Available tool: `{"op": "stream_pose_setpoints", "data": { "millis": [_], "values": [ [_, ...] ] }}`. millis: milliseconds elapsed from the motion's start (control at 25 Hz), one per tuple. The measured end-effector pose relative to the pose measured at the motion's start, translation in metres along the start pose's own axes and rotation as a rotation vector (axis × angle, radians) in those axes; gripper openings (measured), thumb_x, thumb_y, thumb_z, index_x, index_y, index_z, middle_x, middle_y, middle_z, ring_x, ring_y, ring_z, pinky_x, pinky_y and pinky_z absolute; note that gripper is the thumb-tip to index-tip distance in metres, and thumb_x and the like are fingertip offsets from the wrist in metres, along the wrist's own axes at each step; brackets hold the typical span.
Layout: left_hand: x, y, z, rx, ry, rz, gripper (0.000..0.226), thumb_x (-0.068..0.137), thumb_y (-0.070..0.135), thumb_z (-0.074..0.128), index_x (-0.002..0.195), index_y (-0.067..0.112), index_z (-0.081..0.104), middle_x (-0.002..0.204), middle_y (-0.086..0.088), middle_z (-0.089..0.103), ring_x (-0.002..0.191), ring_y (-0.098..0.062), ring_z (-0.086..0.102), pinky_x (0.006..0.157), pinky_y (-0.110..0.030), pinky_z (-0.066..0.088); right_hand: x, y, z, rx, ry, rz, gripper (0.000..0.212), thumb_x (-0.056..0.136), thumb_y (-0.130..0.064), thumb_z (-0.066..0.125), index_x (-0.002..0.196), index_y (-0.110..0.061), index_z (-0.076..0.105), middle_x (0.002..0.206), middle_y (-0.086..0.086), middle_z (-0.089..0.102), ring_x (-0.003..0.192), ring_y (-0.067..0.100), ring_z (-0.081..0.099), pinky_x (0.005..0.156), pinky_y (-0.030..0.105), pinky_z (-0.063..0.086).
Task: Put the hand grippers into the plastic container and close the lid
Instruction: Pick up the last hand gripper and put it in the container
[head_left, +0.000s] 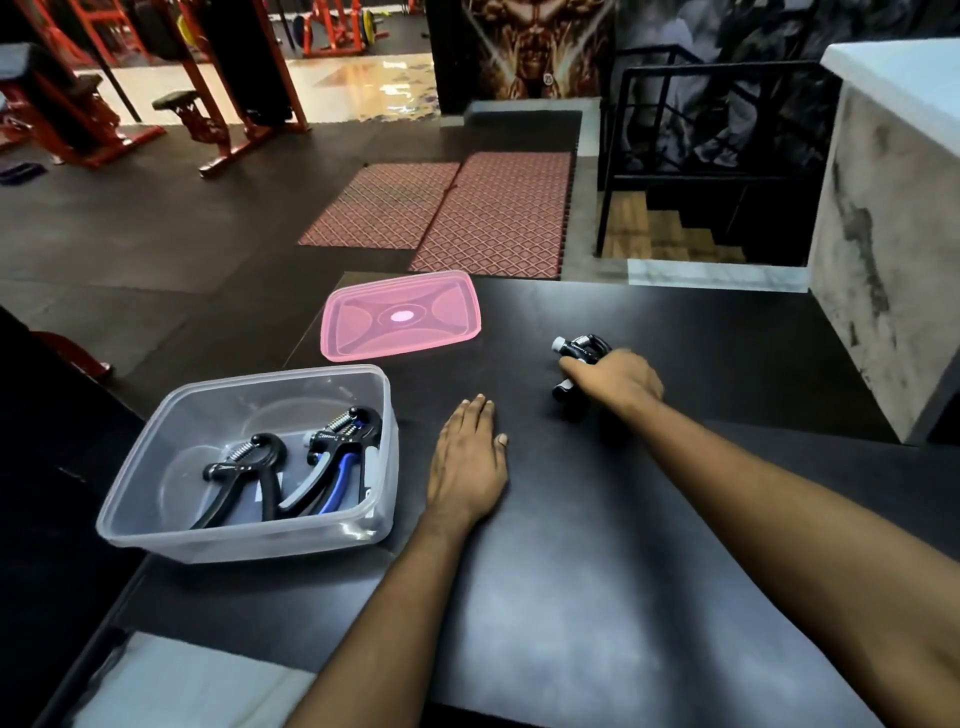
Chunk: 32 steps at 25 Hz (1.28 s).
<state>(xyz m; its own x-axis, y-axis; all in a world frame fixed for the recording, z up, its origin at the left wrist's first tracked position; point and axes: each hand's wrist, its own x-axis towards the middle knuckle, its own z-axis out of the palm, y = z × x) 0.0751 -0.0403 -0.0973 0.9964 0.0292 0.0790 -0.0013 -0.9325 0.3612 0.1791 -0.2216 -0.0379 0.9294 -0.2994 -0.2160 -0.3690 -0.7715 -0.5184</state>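
Observation:
A clear plastic container (156, 441) stands at the left of the dark table (597, 597). Inside it lie two hand grippers, a black one (244, 470) and a black-and-blue one (340, 457). The pink lid (400, 314) lies flat on the table beyond the container. My right hand (618, 382) is closed around a third black hand gripper (579, 353) resting on the table to the right. My left hand (467, 457) lies flat, palm down, just right of the container, holding nothing.
A white cloth (182, 686) lies at the table's near left corner. Beyond the table are red patterned floor mats (457, 208), red gym machines (208, 104), a black stair railing (701, 130) and a grey marbled counter (893, 234) at the right.

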Motion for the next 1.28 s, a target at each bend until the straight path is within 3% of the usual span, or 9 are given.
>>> {"op": "stream_pose_setpoints", "data": {
  "millis": [160,280,400,600,760,880,1000,1160,1280],
  "values": [
    [0.004,0.013,-0.033,-0.113,-0.065,-0.014,0.052,0.095,0.02,0.044,0.144,0.004,0.036,0.155,-0.011,0.032,0.144,-0.024,0.027,0.118,-0.036,0.023,-0.029,0.001,-0.024,0.003,-0.003,-0.053,0.065,0.064,-0.066,0.059,0.101,-0.013,0.071,0.108,0.012,0.071,0.1,0.033,0.068,0.075,0.031,0.052],
    [0.004,0.018,-0.074,-0.128,0.029,0.026,0.047,0.094,0.017,0.044,0.139,0.005,0.042,0.148,-0.011,0.041,0.138,-0.025,0.037,0.112,-0.039,0.033,-0.058,-0.013,-0.044,0.058,0.004,-0.08,0.054,0.062,-0.065,0.059,0.077,-0.014,0.068,0.08,0.007,0.07,0.069,0.029,0.069,0.055,0.03,0.057],
    [0.002,0.006,-0.113,-0.123,0.09,0.075,0.039,0.091,0.016,0.046,0.129,0.007,0.049,0.133,-0.014,0.052,0.125,-0.031,0.047,0.102,-0.044,0.041,-0.087,-0.037,-0.055,0.097,0.024,-0.122,0.051,0.065,-0.065,0.059,0.068,-0.014,0.065,0.067,0.004,0.064,0.052,0.025,0.065,0.044,0.023,0.048],
    [-0.015,-0.058,-0.166,-0.103,0.168,0.057,0.041,0.088,0.014,0.047,0.128,0.005,0.052,0.13,-0.016,0.055,0.122,-0.033,0.051,0.102,-0.046,0.044,-0.136,-0.088,-0.047,0.071,0.052,-0.215,0.048,0.067,-0.061,0.058,0.061,-0.015,0.066,0.058,0.005,0.064,0.05,0.024,0.065,0.047,0.022,0.042],
    [-0.035,-0.122,-0.201,-0.101,0.222,0.002,0.041,0.086,0.011,0.048,0.126,0.004,0.054,0.128,-0.015,0.058,0.12,-0.032,0.054,0.1,-0.045,0.046,-0.172,-0.134,-0.019,0.021,0.016,-0.314,0.057,0.058,-0.069,0.052,0.07,-0.019,0.076,0.049,0.003,0.06,0.047,0.023,0.066,0.046,0.024,0.046],
    [-0.052,-0.174,-0.221,-0.081,0.262,-0.032,0.042,0.086,0.007,0.047,0.128,0.003,0.054,0.132,-0.014,0.056,0.125,-0.029,0.051,0.105,-0.041,0.043,-0.199,-0.169,0.008,0.024,-0.006,-0.368,0.053,0.059,-0.067,0.057,0.071,-0.017,0.072,0.058,0.003,0.065,0.052,0.023,0.067,0.046,0.022,0.042],
    [-0.066,-0.219,-0.23,-0.083,0.246,-0.094,0.047,0.091,0.009,0.044,0.138,0.004,0.048,0.145,-0.011,0.047,0.136,-0.025,0.041,0.112,-0.038,0.034,-0.221,-0.197,0.035,-0.008,-0.049,-0.422,0.057,0.054,-0.071,0.057,0.074,-0.021,0.075,0.071,0.001,0.07,0.067,0.02,0.067,0.056,0.026,0.049],
    [-0.08,-0.265,-0.227,-0.144,0.137,-0.075,0.048,0.094,0.007,0.043,0.142,0.002,0.042,0.152,-0.014,0.039,0.142,-0.025,0.034,0.116,-0.032,0.026,-0.245,-0.223,0.072,-0.1,-0.183,-0.483,0.068,0.054,-0.083,0.056,0.073,-0.022,0.078,0.069,-0.001,0.071,0.07,0.019,0.068,0.059,0.027,0.05],
    [-0.089,-0.283,-0.225,-0.248,0.087,-0.016,0.048,0.096,0.009,0.041,0.144,0.006,0.041,0.152,-0.011,0.04,0.142,-0.023,0.036,0.115,-0.028,0.026,-0.26,-0.232,0.106,-0.145,-0.247,-0.461,0.084,0.045,-0.094,0.05,0.081,-0.023,0.078,0.076,-0.002,0.075,0.077,0.019,0.071,0.074,0.032,0.058]
  ]
}}
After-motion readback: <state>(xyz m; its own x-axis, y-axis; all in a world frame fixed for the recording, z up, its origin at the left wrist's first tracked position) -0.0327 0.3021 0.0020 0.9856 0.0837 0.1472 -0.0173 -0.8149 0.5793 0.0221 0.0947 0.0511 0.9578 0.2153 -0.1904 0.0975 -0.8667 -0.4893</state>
